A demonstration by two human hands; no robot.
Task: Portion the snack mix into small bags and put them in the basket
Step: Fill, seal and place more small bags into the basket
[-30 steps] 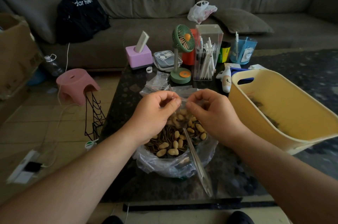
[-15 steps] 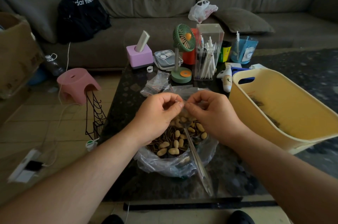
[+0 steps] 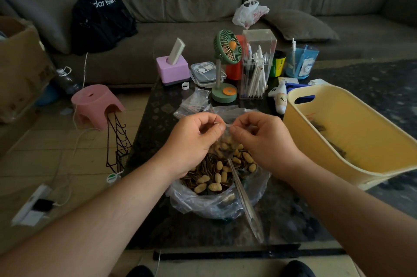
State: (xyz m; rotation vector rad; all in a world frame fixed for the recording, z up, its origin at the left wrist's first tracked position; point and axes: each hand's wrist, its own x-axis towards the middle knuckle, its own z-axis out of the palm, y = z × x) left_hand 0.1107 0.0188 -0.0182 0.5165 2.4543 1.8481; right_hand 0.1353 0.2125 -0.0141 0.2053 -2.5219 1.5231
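A small clear bag holding peanuts hangs between my hands over the big bag of snack mix. My left hand and my right hand both pinch its top edge, fingertips nearly meeting. The mix is peanuts and dark striped seeds in a rolled-down clear plastic bag on the dark table. A metal spoon stands in the mix, handle toward me. The yellow basket stands to the right with a few filled bags inside.
Empty small bags lie behind the mix. Further back stand a green desk fan, a clear pen holder, a pink box and a blue cup. A pink stool and wire rack are on the floor left.
My hands have drawn closer together at the small bag's top edge and lifted slightly. The big bag, spoon and basket have not moved.
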